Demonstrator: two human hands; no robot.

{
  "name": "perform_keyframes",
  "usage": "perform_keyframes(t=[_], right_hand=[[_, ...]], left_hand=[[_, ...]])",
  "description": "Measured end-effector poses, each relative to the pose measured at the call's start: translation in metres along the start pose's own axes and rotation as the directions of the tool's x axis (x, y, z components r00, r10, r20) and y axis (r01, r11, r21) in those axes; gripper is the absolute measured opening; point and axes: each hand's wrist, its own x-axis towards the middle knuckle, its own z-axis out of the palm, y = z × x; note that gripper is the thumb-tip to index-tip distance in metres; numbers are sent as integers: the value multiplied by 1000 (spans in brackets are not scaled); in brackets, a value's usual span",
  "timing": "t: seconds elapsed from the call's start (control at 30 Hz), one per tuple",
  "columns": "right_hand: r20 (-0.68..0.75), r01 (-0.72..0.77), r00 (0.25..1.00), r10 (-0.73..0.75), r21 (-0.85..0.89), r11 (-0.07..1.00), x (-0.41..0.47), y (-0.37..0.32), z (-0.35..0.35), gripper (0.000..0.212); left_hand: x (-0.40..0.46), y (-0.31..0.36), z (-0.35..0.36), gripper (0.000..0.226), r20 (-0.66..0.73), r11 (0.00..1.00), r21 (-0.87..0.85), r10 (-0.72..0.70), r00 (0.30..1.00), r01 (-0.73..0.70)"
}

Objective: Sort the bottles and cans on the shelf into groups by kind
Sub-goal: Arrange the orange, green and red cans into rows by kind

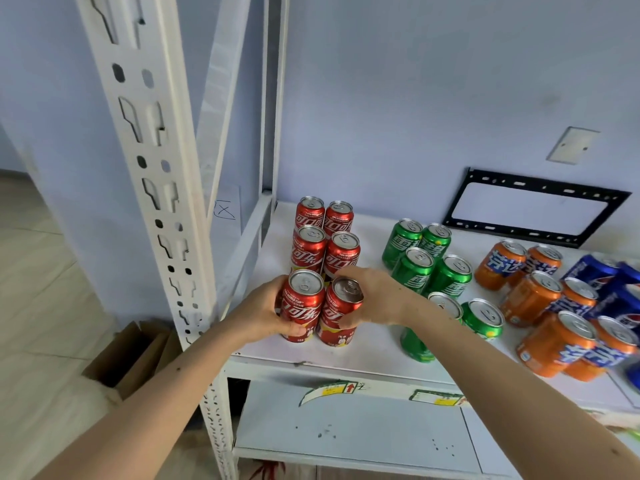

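Note:
Several red cola cans (341,254) stand in two columns at the left of the white shelf (374,351). My left hand (263,313) grips the front left red can (301,306). My right hand (377,299) grips the front right red can (341,311), which leans slightly to the right. To the right stand several green cans (450,275), then orange cans (533,296), then blue cans (613,289) at the frame's edge. My right forearm hides part of one green can.
A white perforated shelf post (156,188) rises at the left. An open cardboard box (124,358) sits on the floor beside it. A black metal bracket (533,209) leans against the wall behind the cans. A lower shelf (353,431) carries labels.

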Motion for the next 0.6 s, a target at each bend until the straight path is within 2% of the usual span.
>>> perform_keyframes(t=[0.2,0.33,0.43,0.6], right_hand=[[58,-20,998,19,9,1000,4,0,0,78],[18,-17,1000,16,69,997,-9,-1,-5,91],[-74,-61,995,70,113,992,-32,11,-26,93],[-238,-188,947,217,137,973,-78,59,-66,71]], left_hand=[[-4,6,0,93,12,1000,-3,-31,999,31],[-8,28,-2,101,-15,999,45,-4,1000,5],[-9,63,-2,104,-50,980,165,118,992,-109],[6,118,29,103,26,873,375,326,945,-311]])
